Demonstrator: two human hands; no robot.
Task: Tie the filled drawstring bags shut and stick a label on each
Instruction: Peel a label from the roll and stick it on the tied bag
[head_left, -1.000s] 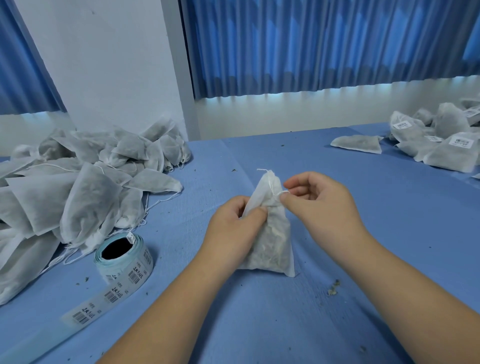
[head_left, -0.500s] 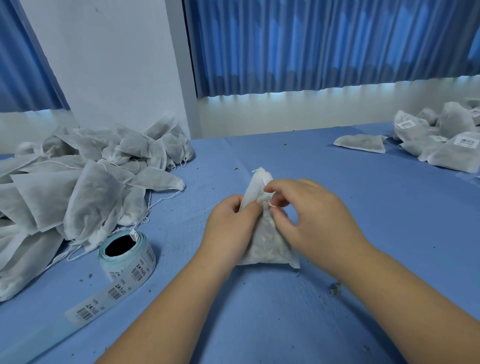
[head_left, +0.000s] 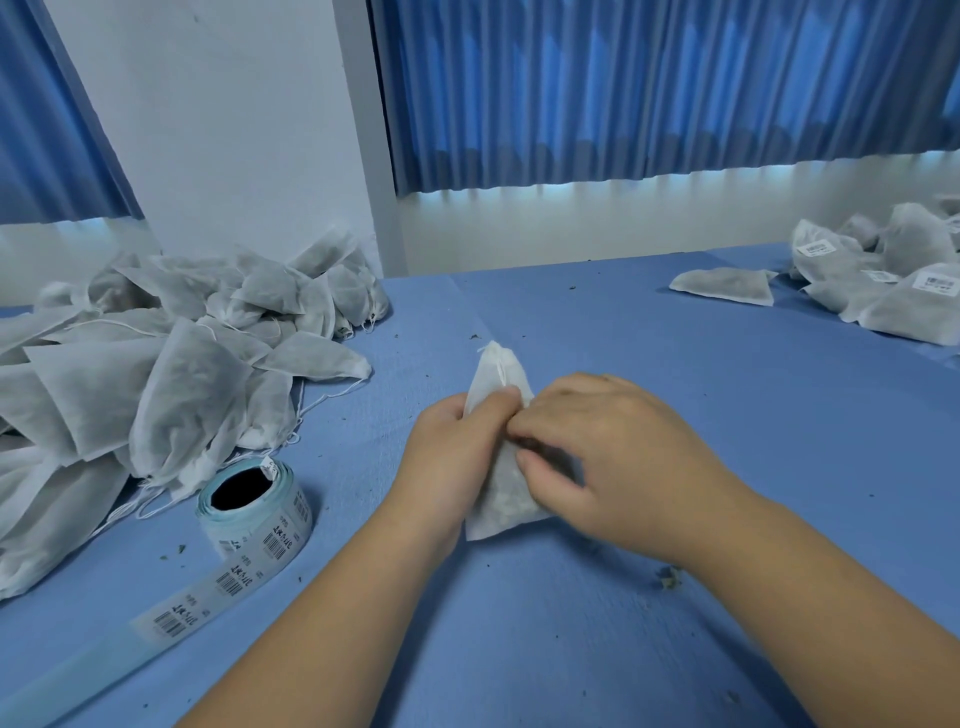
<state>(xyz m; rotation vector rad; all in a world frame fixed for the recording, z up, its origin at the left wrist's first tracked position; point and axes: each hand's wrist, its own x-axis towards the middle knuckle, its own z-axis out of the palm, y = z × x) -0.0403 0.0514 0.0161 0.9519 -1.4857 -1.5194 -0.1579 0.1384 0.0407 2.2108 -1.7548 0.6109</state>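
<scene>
A white filled drawstring bag (head_left: 497, 375) stands upright on the blue table (head_left: 675, 415), its gathered neck pointing up. My left hand (head_left: 451, 457) grips the bag's left side below the neck. My right hand (head_left: 608, 457) lies over the bag's right side, fingers curled and pressed against it beside my left thumb; the string itself is hidden there. A roll of barcode labels (head_left: 254, 506) stands left of my left arm, its strip (head_left: 171, 618) trailing toward the front left.
A large pile of unlabelled white bags (head_left: 156, 364) with loose strings fills the left side. Labelled bags (head_left: 893, 280) are heaped at the far right, one flat bag (head_left: 724, 285) beside them. Dry crumbs (head_left: 669, 578) dot the cloth. Wall and blue curtains stand behind.
My right hand, which held the string out beside the bag's neck, has come down and left onto the bag's body. The bag's neck now stands free above both hands.
</scene>
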